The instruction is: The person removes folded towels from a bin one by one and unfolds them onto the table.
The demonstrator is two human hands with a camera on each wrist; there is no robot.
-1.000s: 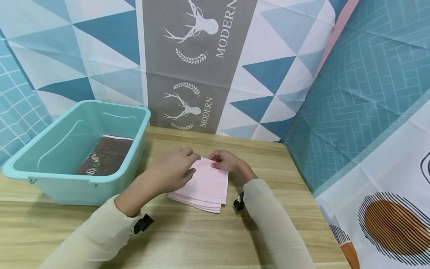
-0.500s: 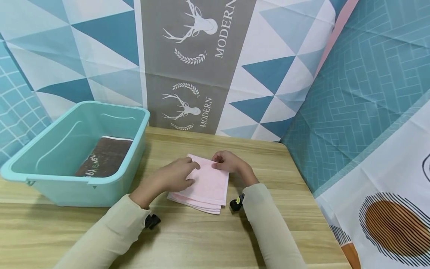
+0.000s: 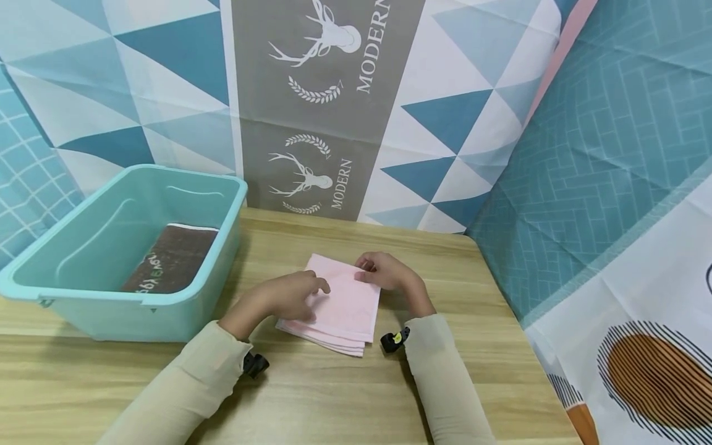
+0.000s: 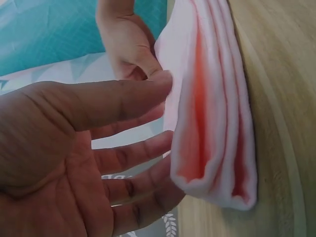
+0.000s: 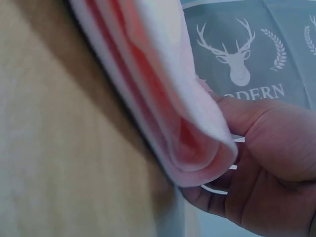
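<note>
- Since half a second ago, the left hand has dropped a little lower in the frame, by the cloth's left edge; the right hand has kept its place at the upper right.
- Patterned sheets fill the top and right of the frame: a grey strip bearing two white deer heads and three leafy sprigs, triangles either side, herringbone at right.
- One wooden table, pale and smoothly grained, spans the lower part.
- One teal tub, seemingly plastic, box-shaped with rounded corners, stands at the left. Inside lies one dark brown flat piece with a white edge and lettering.
- Two cream sleeves, smooth cloth, enter from the bottom.
- One pink cloth lies on the table at the centre, a squarish folded pad of several soft, fuzzy layers, fanned at its lower edge.
- Two bare hands: the right hand pinches the cloth's upper right edge, thumb on top; the left has thumb and fingers apart, loosely bent, and how firmly its tips touch is hard to tell.
- Two small black wrist devices, one at each cuff.
</note>
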